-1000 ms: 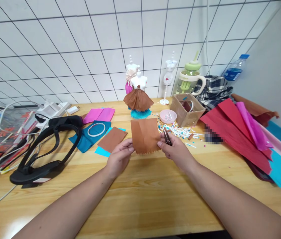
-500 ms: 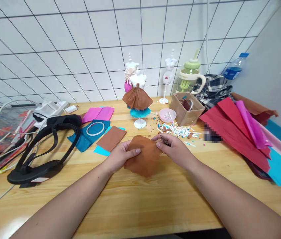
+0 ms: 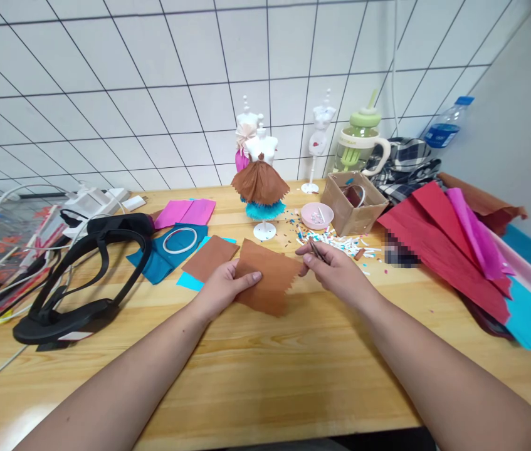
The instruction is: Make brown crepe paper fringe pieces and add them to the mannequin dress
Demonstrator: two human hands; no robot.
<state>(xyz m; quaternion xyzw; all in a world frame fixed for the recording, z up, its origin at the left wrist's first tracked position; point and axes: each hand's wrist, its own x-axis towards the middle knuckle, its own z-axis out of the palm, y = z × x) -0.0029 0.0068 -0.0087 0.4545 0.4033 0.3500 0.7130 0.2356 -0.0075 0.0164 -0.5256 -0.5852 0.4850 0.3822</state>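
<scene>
My left hand (image 3: 225,285) pinches a brown sheet of crepe paper (image 3: 268,282) between thumb and fingers, above the table. The sheet's right edge is cut in a jagged zigzag. At that edge, my right hand (image 3: 333,269) is closed round a slim dark metal tool (image 3: 318,252), mostly hidden in the fingers, so its kind is unclear. Whether the right fingertips touch the paper I cannot tell. Behind the sheet stands a small white dress form (image 3: 261,150) wearing a brown pleated paper skirt (image 3: 260,185) over a blue ruffle (image 3: 265,212).
Folded brown paper (image 3: 211,258) and a white ring (image 3: 179,240) on teal paper lie left, beside a black headset strap (image 3: 100,307). To the right are a pink bowl (image 3: 316,222), paper scraps (image 3: 335,241), a cardboard box (image 3: 357,210), a green-lidded jug (image 3: 362,141) and red paper (image 3: 453,257).
The brown sheet has turned flatter toward me, so its zigzag right edge shows. My right hand has shifted slightly right, and the tool in it has tilted.
</scene>
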